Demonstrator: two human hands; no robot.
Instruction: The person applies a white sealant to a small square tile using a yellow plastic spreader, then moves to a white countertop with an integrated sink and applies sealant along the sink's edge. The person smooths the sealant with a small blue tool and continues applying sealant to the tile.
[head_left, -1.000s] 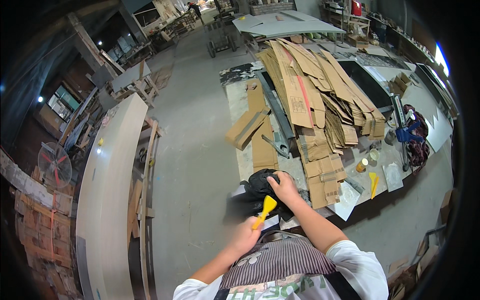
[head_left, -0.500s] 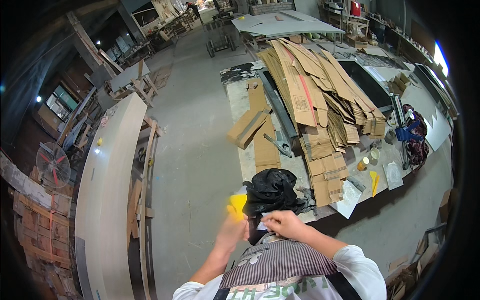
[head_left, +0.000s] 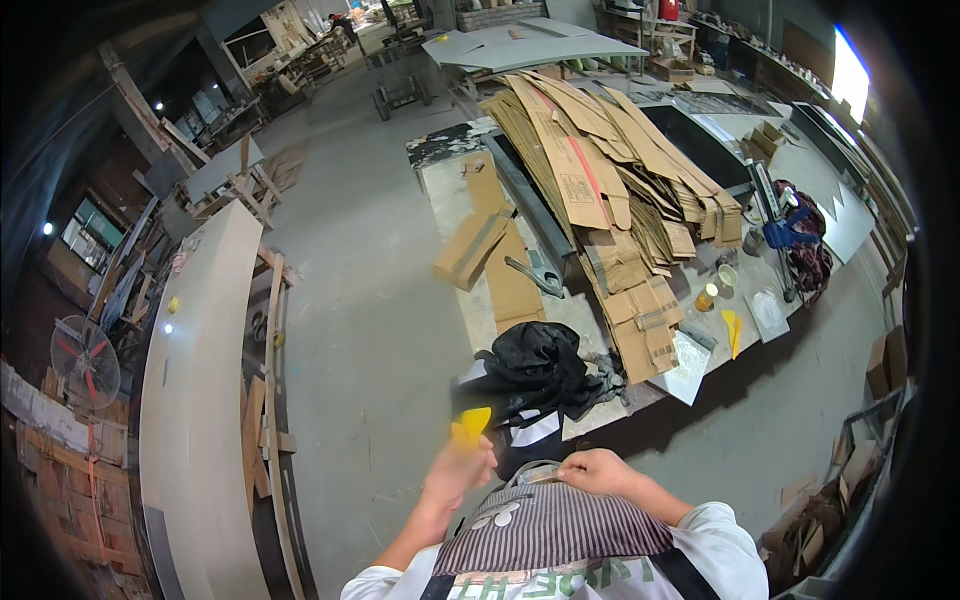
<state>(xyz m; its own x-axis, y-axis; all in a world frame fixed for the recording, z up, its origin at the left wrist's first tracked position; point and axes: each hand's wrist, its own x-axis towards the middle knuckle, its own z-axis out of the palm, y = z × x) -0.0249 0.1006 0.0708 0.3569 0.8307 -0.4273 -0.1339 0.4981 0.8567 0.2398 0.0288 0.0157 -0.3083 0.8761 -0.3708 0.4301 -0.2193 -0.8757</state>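
The counter (head_left: 440,200) carries a large heap of flattened cardboard (head_left: 560,170). Below it, a striped apron (head_left: 560,530) covers the person's front. Crumpled black cloth (head_left: 540,365) lies at the counter's near corner. Of the hands, the right hand (head_left: 600,470) rests at the apron's top edge, fingers curled; whether it grips anything I cannot tell. The left hand (head_left: 460,470) is closed around a yellow scraper (head_left: 472,425), blade up, just beside the cloth's near side.

Noted yellow scraper (head_left: 475,421), wide blade uppermost, outline blurred; held in left hand (head_left: 462,470), lower part hidden.
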